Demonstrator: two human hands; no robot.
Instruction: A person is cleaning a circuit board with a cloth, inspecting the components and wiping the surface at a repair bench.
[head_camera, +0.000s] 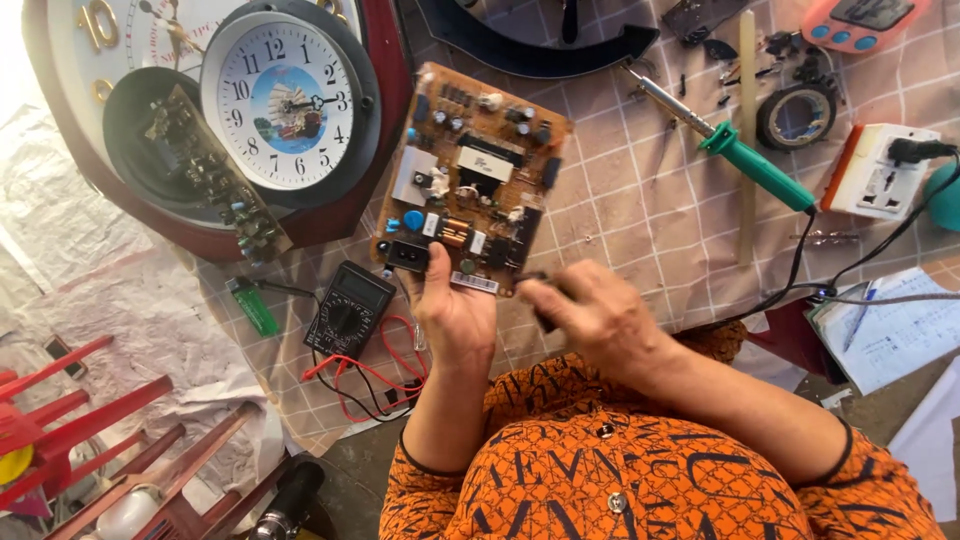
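The left hand (455, 315) grips the near edge of a brown circuit board (470, 180), thumb on top, holding it above the tiled table (640, 200). The right hand (590, 315) closes round a dark tool (545, 300) whose tip meets the board's edge. A multimeter (348, 308) lies just left; farther off, a green-handled soldering iron (735, 145) and a wall clock (285, 100)

Both forearms reach forward, elbows bent. Left hand (455, 315) is palm-up with fingers curled; right hand (590, 315) is just beside it, seemingly pinched shut.
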